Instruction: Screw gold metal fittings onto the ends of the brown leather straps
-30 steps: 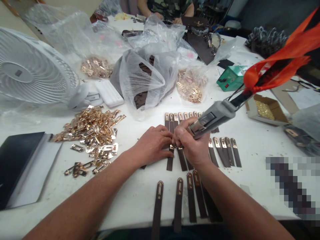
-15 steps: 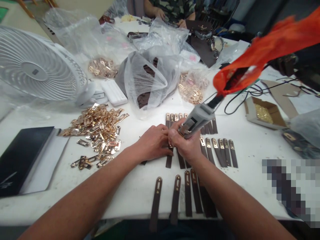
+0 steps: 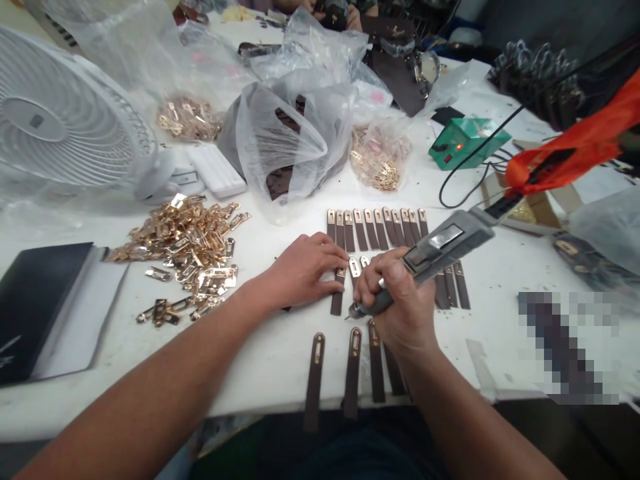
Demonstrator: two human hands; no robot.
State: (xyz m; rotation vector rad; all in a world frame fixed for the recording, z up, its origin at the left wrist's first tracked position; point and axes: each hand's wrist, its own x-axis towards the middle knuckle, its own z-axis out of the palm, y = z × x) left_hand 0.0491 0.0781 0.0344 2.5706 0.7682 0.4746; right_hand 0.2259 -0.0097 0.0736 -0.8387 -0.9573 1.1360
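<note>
My left hand (image 3: 311,270) rests on the table with its fingers and thumb bent around a brown strap (image 3: 337,303), steadying it flat. Its metal plate is partly covered by the fingers. In my right hand (image 3: 405,300) is a grey electric screwdriver (image 3: 436,245), its tip pointing down and left, a little right of that strap and apart from it. A row of brown straps with gold slotted plates (image 3: 369,227) lies beyond my hands. Other straps lie under and beside the right hand, and closer to me are several more, including a strap with its plate (image 3: 315,373).
A heap of gold plates (image 3: 185,243) lies left, near a black folder (image 3: 50,300) and a white fan (image 3: 75,120). Behind stand plastic bags (image 3: 300,147) and a green power box (image 3: 467,143). An orange wrap (image 3: 575,150) covers the screwdriver's cord. Another person's hands show at the far side.
My right hand has pulled the screwdriver back, right and away from the strap, and tilted it lower. My left hand stays at the strap. The view has shifted slightly, revealing the green box.
</note>
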